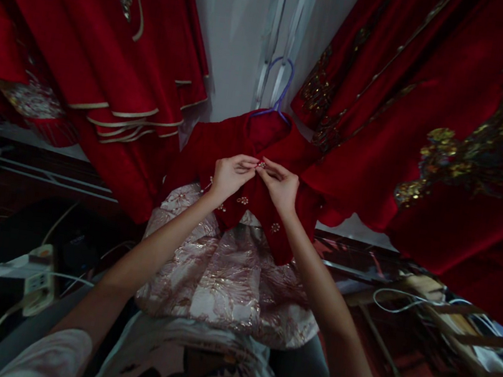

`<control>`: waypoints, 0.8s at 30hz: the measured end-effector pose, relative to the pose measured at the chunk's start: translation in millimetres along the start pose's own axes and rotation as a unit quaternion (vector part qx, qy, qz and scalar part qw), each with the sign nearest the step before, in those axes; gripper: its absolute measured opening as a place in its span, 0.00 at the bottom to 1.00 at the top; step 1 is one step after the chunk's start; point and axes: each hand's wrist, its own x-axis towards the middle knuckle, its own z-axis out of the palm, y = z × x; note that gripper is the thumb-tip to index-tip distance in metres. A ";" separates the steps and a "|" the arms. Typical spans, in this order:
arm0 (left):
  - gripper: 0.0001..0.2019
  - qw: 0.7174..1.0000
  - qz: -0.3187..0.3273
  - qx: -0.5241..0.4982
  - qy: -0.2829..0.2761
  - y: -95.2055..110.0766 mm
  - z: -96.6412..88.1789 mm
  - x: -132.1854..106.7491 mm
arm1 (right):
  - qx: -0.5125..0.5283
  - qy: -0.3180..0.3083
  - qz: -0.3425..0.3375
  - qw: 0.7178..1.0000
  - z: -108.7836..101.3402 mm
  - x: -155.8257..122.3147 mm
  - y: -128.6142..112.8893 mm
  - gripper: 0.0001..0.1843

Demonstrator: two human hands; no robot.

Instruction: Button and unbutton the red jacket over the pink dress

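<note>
A small red jacket point(205, 150) hangs on a purple hanger point(287, 87) in front of me. Over its front, just below the collar, both my hands meet. My left hand point(230, 178) pinches the jacket's front edge beside a small flower-shaped button point(262, 165). From the other side my right hand point(281, 185) closes thumb and fingers on that button. Lower down the jacket front sit more jewelled flower ornaments point(243, 200). Beneath the jacket spreads a shiny pale pink brocade skirt point(229, 273), reaching down to my lap.
Red garments with pale trim point(132, 38) hang at the left, and red ones with gold sequins point(456, 143) at the right. A white power strip point(39, 283) with cables lies at lower left. Wooden bars point(465, 371) and a white cable point(395, 301) are at lower right.
</note>
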 end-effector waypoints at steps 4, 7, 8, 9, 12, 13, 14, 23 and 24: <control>0.12 1.000 0.004 0.011 -0.022 -2.5 2.5 -0.6 | -0.018 -0.016 0.003 1.000 0.1 0.4 2.1 0.21; 0.15 0.999 -0.010 -0.041 -0.019 -8.5 8.6 -3.4 | -0.041 -0.040 -0.003 0.998 -0.2 -5.5 1.7 0.25; 0.15 0.997 -0.014 -0.070 -0.011 -9.7 10.5 -4.7 | -0.051 -0.054 -0.010 0.997 -0.7 -9.5 0.8 0.28; 0.15 0.994 -0.020 -0.103 -0.005 -9.9 11.7 -6.1 | -0.065 -0.070 -0.019 0.995 -1.3 -14.8 -0.6 0.33; 0.12 0.980 -0.054 -0.191 -0.014 -4.4 11.0 -10.8 | -0.153 -0.106 -0.070 0.980 -3.2 -36.8 -5.6 0.51; 0.12 0.975 -0.069 -0.209 -0.024 -1.4 9.1 -12.6 | -0.197 -0.118 -0.089 0.969 -3.4 -45.3 -6.4 0.56; 0.12 0.971 -0.081 -0.221 -0.028 1.4 6.5 -14.5 | -0.241 -0.131 -0.106 0.956 -3.3 -53.7 -6.3 0.59; 0.15 0.966 -0.156 -0.155 0.133 -25.6 -34.4 -38.6 | -0.356 -0.052 -0.162 0.919 -13.5 -80.2 23.2 0.43; 0.16 0.964 -0.165 -0.147 0.146 -32.1 -38.7 -41.3 | -0.335 -0.019 -0.166 0.927 -17.2 -77.7 22.0 0.40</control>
